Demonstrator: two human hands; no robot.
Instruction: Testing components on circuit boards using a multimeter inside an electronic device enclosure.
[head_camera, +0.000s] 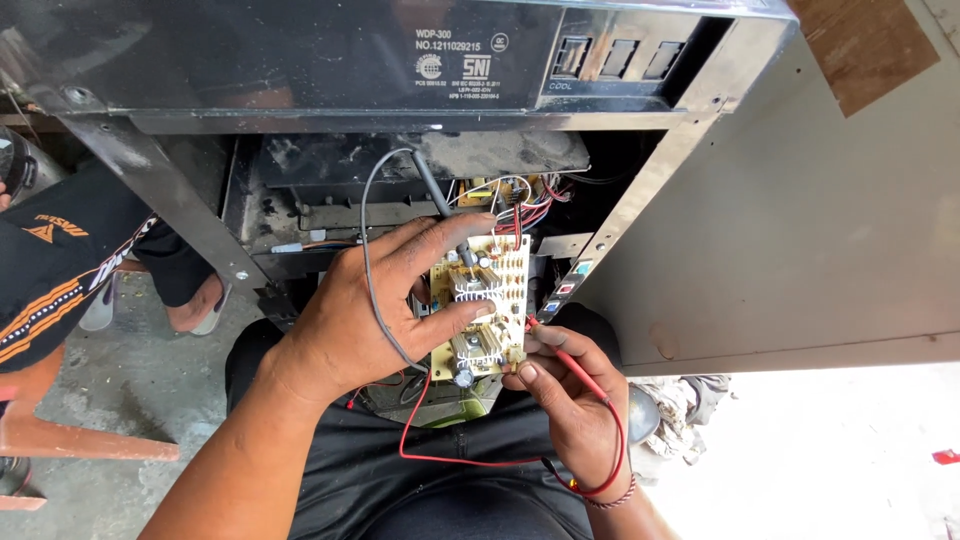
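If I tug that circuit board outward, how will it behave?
The circuit board probably stays stiff: it sits flat in the left hand. The red wires at its top likely tether it. Its upright parts look fragile. The right hand holds a red probe.

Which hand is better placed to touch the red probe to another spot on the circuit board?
Right hand: it pinches the red probe at the circuit board edge. Left hand grips the board.

I work in an informal repair workshop: a large black metal appliance cabinet (400, 60) lies opened across the top of the frame, its loose coloured wiring (520, 205) exposed, above a bare grey concrete floor (130, 400) at lower left.
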